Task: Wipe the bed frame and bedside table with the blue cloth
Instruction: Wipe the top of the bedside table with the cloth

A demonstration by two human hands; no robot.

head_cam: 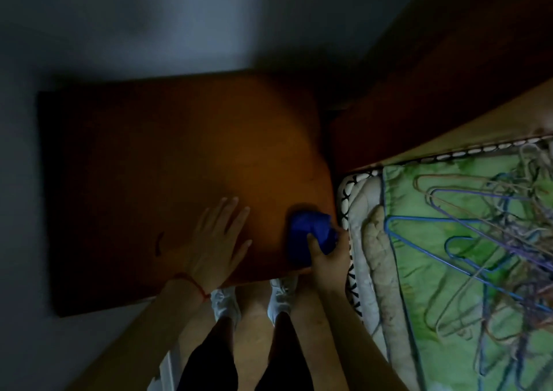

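Note:
The brown bedside table (167,151) fills the middle of the view, dim on its left half. My right hand (327,259) grips the bunched blue cloth (308,235) against the table top at its near right corner, thumb over the cloth. My left hand (218,241) rests flat on the table top near the front edge, fingers spread, with a red string on the wrist. The wooden bed frame (443,91) runs along the upper right, behind the mattress.
The mattress (362,211) with a green cover (443,271) lies at right, and several wire hangers (484,223) are piled on it. A grey wall (119,19) stands behind the table. My legs and white shoes (254,301) stand on the floor between table and bed.

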